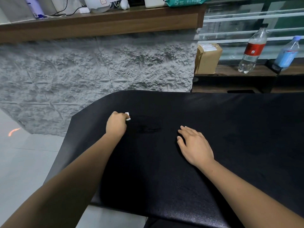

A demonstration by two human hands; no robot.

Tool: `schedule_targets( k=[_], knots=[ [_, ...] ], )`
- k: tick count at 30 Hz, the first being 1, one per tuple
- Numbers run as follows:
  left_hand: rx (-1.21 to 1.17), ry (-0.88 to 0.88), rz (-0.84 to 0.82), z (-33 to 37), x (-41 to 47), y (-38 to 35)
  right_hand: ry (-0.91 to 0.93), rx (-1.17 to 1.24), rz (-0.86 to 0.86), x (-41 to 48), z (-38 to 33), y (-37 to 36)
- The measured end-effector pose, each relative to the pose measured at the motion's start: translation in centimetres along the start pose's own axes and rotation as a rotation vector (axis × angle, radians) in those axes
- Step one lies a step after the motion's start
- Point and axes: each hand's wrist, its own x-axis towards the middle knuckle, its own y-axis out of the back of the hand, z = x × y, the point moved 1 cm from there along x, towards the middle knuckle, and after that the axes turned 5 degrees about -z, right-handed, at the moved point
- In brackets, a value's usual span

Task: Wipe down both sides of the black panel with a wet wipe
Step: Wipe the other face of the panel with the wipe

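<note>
A large black panel (230, 122) with a grained surface lies flat in front of me, its far left corner cut off at an angle. My left hand (116, 123) grips a small folded white wet wipe (128, 116) and holds it against the panel near the upper left. A faint damp smear shows on the panel just right of that hand. My right hand (194, 145) rests flat on the panel with its fingers spread and straight, holding nothing.
A rough grey stone-textured counter front (98, 71) rises behind the panel under a wooden ledge (102, 22). A green wet-wipe pack (185, 1) lies on the ledge. At right stand a cardboard parcel (207, 58) and two plastic bottles (253, 50). Grey tiled floor lies left.
</note>
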Motion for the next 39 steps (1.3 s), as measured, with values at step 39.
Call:
schedule_targets(
  k=[39],
  knots=[
    [0.000, -0.151, -0.234, 11.6, 1.0, -3.3, 0.072, -0.224, 0.019, 2.7, -0.5, 2.2]
  ],
)
